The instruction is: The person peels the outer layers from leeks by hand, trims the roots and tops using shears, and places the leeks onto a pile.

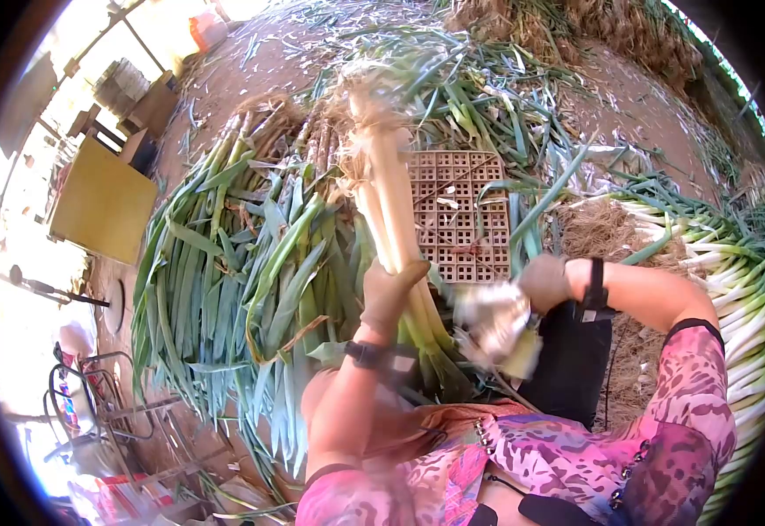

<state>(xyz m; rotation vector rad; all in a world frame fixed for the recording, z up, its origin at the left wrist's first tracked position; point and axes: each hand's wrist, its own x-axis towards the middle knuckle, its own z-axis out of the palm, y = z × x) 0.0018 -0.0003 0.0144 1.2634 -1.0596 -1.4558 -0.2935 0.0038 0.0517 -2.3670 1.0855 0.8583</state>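
A bundle of leeks (391, 202) with pale stalks stands root end away from me. My left hand (389, 300), gloved, is wrapped around the stalks, and the green ends run down toward my lap. The shaggy roots (369, 131) at the far end are blurred. To the right, my gloved right hand (544, 282) is closed on a loose clump of pale leek leaves (498, 323), smeared by motion. A beige plastic crate (460, 210) with a square grid lies just beyond, partly covered by the stalks.
A large heap of untrimmed leeks (242, 237) lies to the left. Rows of white-stemmed leeks (737, 307) line the right side beside a pile of cut roots (602, 232). Leaf scraps (479, 96) litter the ground ahead. A yellow panel (104, 202) and a metal-framed chair (93, 394) stand at left.
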